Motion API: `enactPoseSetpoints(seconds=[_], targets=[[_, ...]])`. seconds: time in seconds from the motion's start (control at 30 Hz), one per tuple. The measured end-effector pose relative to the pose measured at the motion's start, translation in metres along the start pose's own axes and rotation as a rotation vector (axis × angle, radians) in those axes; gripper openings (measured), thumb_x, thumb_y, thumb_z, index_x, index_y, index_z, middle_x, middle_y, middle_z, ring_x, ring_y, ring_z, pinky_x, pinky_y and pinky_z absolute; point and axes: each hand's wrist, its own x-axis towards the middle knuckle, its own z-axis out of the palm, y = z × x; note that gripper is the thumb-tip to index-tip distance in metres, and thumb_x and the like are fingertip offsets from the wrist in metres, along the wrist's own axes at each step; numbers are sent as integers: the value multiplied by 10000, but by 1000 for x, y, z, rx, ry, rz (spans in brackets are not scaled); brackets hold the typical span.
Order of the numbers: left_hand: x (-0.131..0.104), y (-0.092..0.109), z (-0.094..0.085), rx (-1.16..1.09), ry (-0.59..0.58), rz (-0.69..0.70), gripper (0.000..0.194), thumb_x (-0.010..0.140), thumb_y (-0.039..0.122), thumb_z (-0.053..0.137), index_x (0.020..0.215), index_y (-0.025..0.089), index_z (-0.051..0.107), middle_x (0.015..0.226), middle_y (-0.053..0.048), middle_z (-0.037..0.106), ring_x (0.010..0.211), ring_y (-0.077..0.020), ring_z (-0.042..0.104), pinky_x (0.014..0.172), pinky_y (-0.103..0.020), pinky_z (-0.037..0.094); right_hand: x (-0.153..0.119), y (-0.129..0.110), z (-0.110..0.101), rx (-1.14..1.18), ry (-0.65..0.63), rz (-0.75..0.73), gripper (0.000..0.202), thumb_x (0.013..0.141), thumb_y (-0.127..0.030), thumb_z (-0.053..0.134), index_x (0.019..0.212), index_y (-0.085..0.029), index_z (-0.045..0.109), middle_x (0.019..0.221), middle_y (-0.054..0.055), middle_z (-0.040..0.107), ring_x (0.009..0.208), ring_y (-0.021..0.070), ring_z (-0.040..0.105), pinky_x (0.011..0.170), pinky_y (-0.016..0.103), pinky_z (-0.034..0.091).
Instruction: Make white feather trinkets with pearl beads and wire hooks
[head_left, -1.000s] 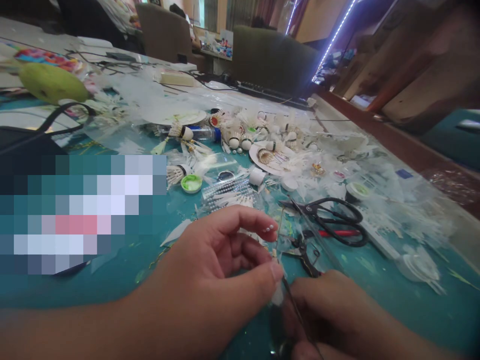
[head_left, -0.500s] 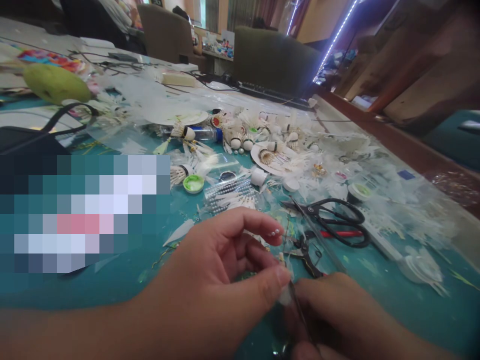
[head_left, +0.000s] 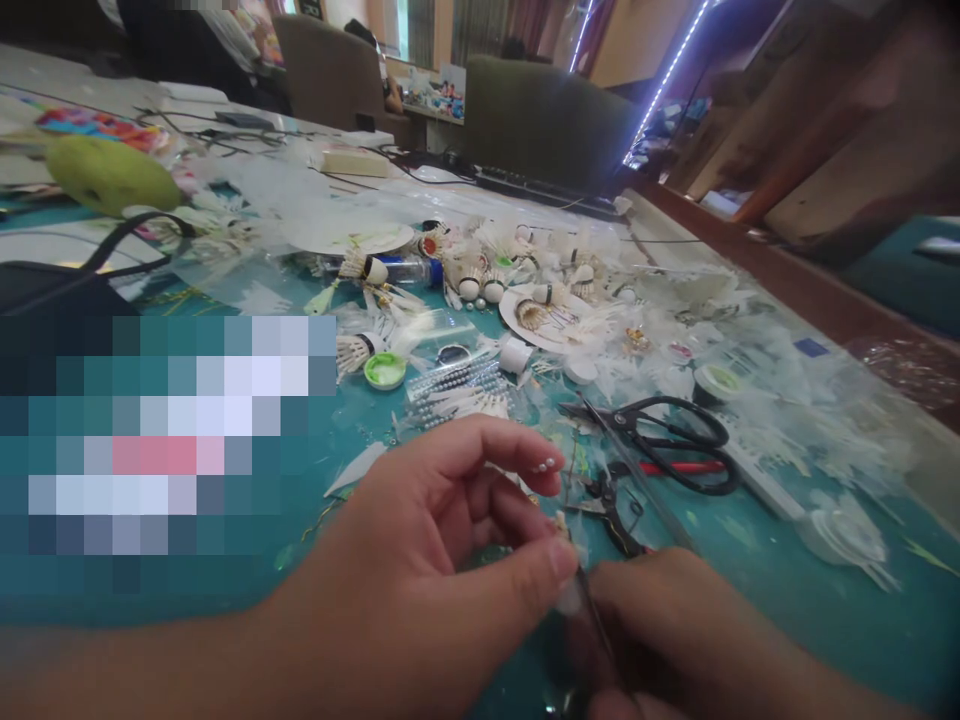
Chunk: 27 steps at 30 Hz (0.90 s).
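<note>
My left hand (head_left: 450,550) is in the middle foreground, thumb and middle finger pinching a small whitish piece (head_left: 561,524). Tiny pearl beads (head_left: 544,465) cling to the tip of its raised, curled index finger. My right hand (head_left: 675,620) is close beside it at the lower right, its fingers closed round a slim dark metal tool (head_left: 595,607) that looks like tweezers. The tool's upper end meets the left thumb tip; its lower part and the right fingertips are partly hidden. Just beyond the hands lie black-handled scissors (head_left: 675,430) and pliers (head_left: 616,510).
Bead strands (head_left: 461,385), an open pot of green paste (head_left: 385,371), shuttlecocks (head_left: 367,268) and a white plate (head_left: 517,320) crowd the green mat (head_left: 840,640). Further off are a green fruit (head_left: 112,175), a keyboard (head_left: 547,190) and chairs (head_left: 547,115).
Both hands stay nearly in place; the left index finger and thumb have dipped slightly. The whole view has shifted a little.
</note>
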Motion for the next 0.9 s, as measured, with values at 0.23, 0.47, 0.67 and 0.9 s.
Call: enactPoseSetpoints(seconds=[0.23, 0.47, 0.67, 0.9], targets=[[1, -2, 1, 22, -30, 1, 307, 717, 63, 824, 943, 253, 740, 864, 45, 714, 720, -123, 716, 655, -195, 600, -3, -2, 3, -40, 49, -19, 575, 996, -705, 453, 750, -211, 613, 633, -6, 646, 515, 100, 529, 480, 178, 391], [2, 0, 1, 24, 13, 8, 317, 690, 49, 823, 921, 253, 746, 860, 40, 731, 720, -122, 719, 667, -187, 603, -6, 0, 2, -105, 84, -43, 531, 1006, -658, 490, 733, -222, 619, 606, -18, 631, 510, 102, 515, 460, 179, 353], [2, -1, 0, 36, 16, 30, 329, 691, 37, 824, 916, 267, 758, 862, 45, 727, 714, -123, 725, 635, -180, 596, 3, 9, 2, -42, 2, -42, 405, 910, -465, 722, 646, -207, 554, 544, -82, 536, 433, 58, 382, 406, 166, 264], [-2, -3, 0, 9, 12, 39, 368, 688, -3, 794, 917, 282, 757, 854, 63, 716, 689, -90, 712, 621, -142, 575, -7, 2, 6, -101, 75, -55, 314, 925, -449, 723, 718, -230, 635, 615, -62, 648, 486, 80, 513, 460, 161, 354]])
